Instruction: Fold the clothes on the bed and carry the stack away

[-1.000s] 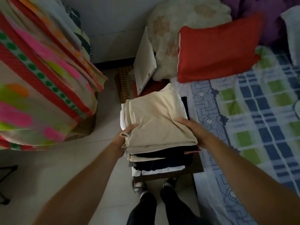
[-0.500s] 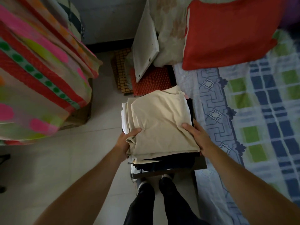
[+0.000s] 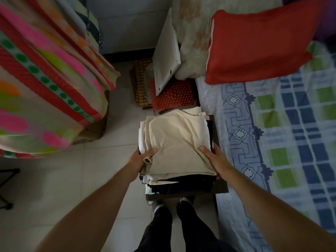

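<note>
a: where is the stack of clothes [image 3: 179, 153] now?

b: off the bed [image 3: 283, 135]. it is held up over the floor [image 3: 76, 179], in the middle, with the bed at 3 o'clock.

a: what are the hands doing?

b: the left hand [image 3: 141, 159] grips the stack's left side with its thumb on top. the right hand [image 3: 214, 159] grips the right side the same way. the hands are apart, with the pile squeezed between them.

a: what could go wrong?

b: i think the pile could tip. the edges do not line up, and some white and dark layers stick out at 6 o'clock. if the squeeze gets loose, a middle piece could slide out and drop by the feet.

a: what is it made of?

b: soft, floppy cloth. the top piece is cream and a bit wrinkled. a flat brown piece sits at the bottom and looks stiffer, but i cannot tell what it is. the red pillow [image 3: 258, 46] at 1 o'clock looks puffy.
</note>
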{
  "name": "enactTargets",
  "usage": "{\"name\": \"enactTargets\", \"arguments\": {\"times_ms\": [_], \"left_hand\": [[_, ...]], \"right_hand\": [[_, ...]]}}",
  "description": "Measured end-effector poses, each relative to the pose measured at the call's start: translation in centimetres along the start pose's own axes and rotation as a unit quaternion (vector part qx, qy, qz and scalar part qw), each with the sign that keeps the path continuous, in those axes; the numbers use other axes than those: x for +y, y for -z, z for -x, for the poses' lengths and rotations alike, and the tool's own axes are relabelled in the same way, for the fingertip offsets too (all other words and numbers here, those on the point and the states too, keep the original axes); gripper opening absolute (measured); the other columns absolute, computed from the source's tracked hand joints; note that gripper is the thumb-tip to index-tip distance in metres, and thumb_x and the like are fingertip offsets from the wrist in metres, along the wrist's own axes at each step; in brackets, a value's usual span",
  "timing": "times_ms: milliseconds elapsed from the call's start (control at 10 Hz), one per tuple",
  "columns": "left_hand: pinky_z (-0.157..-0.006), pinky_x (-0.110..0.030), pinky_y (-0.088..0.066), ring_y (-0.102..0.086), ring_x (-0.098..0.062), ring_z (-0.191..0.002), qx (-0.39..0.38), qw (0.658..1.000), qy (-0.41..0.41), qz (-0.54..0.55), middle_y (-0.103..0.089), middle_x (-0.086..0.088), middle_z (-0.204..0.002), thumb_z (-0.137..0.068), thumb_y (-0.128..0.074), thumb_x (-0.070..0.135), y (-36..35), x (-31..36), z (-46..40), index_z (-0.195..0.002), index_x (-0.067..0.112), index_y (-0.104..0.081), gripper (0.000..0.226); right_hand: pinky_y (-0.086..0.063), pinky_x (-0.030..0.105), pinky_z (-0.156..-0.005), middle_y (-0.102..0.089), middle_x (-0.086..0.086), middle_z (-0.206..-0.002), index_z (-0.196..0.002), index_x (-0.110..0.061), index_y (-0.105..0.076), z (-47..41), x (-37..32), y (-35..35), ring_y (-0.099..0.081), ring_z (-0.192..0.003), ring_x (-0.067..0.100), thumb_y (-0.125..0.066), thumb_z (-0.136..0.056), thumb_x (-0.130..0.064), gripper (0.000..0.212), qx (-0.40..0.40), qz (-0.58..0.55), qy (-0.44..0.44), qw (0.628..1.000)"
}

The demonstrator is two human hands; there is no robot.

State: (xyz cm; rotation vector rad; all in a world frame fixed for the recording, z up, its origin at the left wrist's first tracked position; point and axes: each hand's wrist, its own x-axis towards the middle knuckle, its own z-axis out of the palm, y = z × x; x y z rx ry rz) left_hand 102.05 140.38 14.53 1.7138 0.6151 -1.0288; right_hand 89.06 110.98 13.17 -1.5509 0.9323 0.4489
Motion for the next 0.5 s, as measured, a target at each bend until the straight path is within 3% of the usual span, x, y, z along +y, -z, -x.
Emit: {"name": "enactTargets", "arguments": {"times_ms": [100,200,300,400,500], "left_hand": [[-0.067,-0.033,-0.058,-0.072,-0.022,-0.092,0.009,0.999,0.006,-0.030,-0.074,-0.001,-0.106,-0.067,-0.087,0.061,0.7,0.3,0.9,-0.117,0.023,-0.062,0.068],[-0.077,-0.037,-0.058,-0.068,-0.022,-0.100,0.023,1.000,0.004,-0.020,-0.070,0.000,-0.113,-0.083,-0.079,0.052,1.1,0.3,1.8,-0.119,0.023,-0.063,0.048],[-0.088,-0.040,-0.051,-0.064,-0.024,-0.102,0.062,0.997,-0.019,-0.038,-0.068,-0.002,-0.112,-0.089,-0.073,0.049,1.6,0.1,2.9,-0.107,0.023,-0.066,0.033],[-0.086,-0.040,-0.047,-0.059,-0.028,-0.099,0.117,0.990,-0.051,-0.056,-0.062,-0.005,-0.105,-0.094,-0.068,0.043,2.3,-0.7,3.9,-0.096,0.019,-0.063,0.025],[-0.095,-0.044,-0.052,-0.062,-0.029,-0.106,0.148,0.987,-0.049,-0.043,-0.064,-0.006,-0.112,-0.096,-0.068,0.036,3.6,-2.4,5.9,-0.113,0.017,-0.065,0.026]], "right_hand": [[-0.057,0.043,-0.085,-0.062,-0.006,-0.130,-0.149,-0.036,-0.041,1.2,-0.2,0.5,-0.064,-0.111,0.021,-0.061,-0.067,-0.090,0.100,-0.014,0.035,-0.003,0.999],[-0.053,0.027,-0.055,-0.066,-0.004,-0.119,-0.143,-0.035,-0.048,2.7,-0.5,1.1,-0.069,-0.093,0.020,-0.057,-0.080,-0.081,0.078,-0.012,0.065,0.001,0.998],[-0.055,0.027,-0.058,-0.067,-0.005,-0.110,-0.137,-0.030,-0.057,4.9,-0.7,1.7,-0.067,-0.084,0.015,-0.057,-0.093,-0.065,0.056,0.005,0.087,0.021,0.996],[-0.059,0.043,-0.090,-0.070,-0.007,-0.111,-0.118,-0.032,-0.068,7.8,-1.7,3.2,-0.068,-0.101,0.014,-0.065,-0.095,-0.048,0.028,0.031,0.094,0.047,0.994],[-0.059,0.041,-0.094,-0.075,0.004,-0.112,-0.121,-0.025,-0.069,11.4,-3.3,5.9,-0.074,-0.095,0.015,-0.068,-0.097,-0.033,0.025,0.058,0.034,0.105,0.992]]}}
